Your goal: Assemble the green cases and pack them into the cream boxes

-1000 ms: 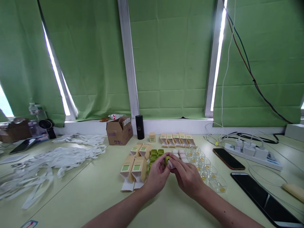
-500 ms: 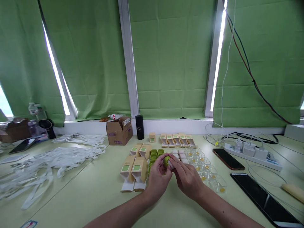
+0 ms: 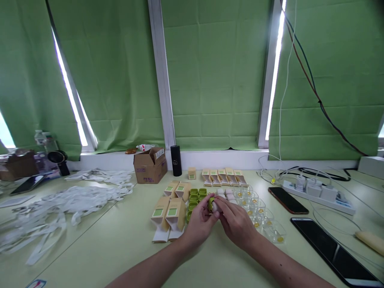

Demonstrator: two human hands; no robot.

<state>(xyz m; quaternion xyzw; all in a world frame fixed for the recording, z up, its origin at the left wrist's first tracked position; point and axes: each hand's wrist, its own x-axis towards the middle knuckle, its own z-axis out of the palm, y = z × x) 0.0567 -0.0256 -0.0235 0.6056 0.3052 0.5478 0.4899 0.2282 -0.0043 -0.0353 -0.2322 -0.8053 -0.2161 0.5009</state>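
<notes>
Close together over the table, my left hand [image 3: 198, 222] grips a small green cup [image 3: 211, 203] tilted on its side. My right hand [image 3: 240, 226] has its fingers closed on a small whitish piece [image 3: 215, 207] at the cup's opening. How deep the piece sits in the cup is hidden by my fingers. Behind my left hand stand rows of green cups [image 3: 194, 197]. Small pale pinkish-white pieces [image 3: 229, 196] lie just beyond my right hand. To its right are clear plastic containers [image 3: 274, 231] with yellow spots.
Open kraft boxes [image 3: 175, 212] with green labels stand left of the cups, and more small boxes [image 3: 222, 177] stand behind. A cardboard carton [image 3: 150, 167], a black cylinder [image 3: 176, 161], white strips [image 3: 90, 200], phones [image 3: 288, 200] and a power strip [image 3: 321, 196] surround the work area.
The green cup has turned slightly between my hands, showing more of the whitish piece at its opening. My fingers have shifted a little; the things on the table have stayed put.
</notes>
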